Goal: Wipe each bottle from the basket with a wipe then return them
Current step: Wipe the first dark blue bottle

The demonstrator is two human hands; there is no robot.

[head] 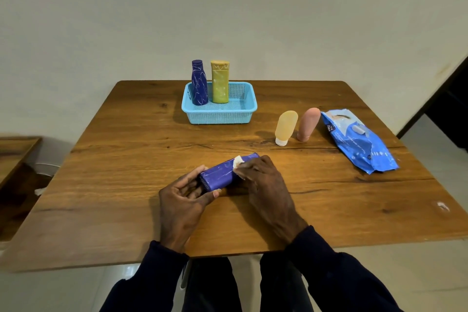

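One glossy blue bottle (222,172), left fingers (203,196) curled round its base, right fingers (249,167) pinching crumpled wipe (237,161)

— What does everything rest on?
— A brown wooden tabletop (126,185) with dark grain cracks and a small white scuff (442,206) near its right edge.
— And around it?
— A plain off-white wall (228,7) behind, pale glossy floor tiles (63,291) below, another wooden surface (15,152) far left, and a dark opening (455,109) on the right.

The right hand (263,185) hides much of the wipe (237,161) and bottle (218,176).
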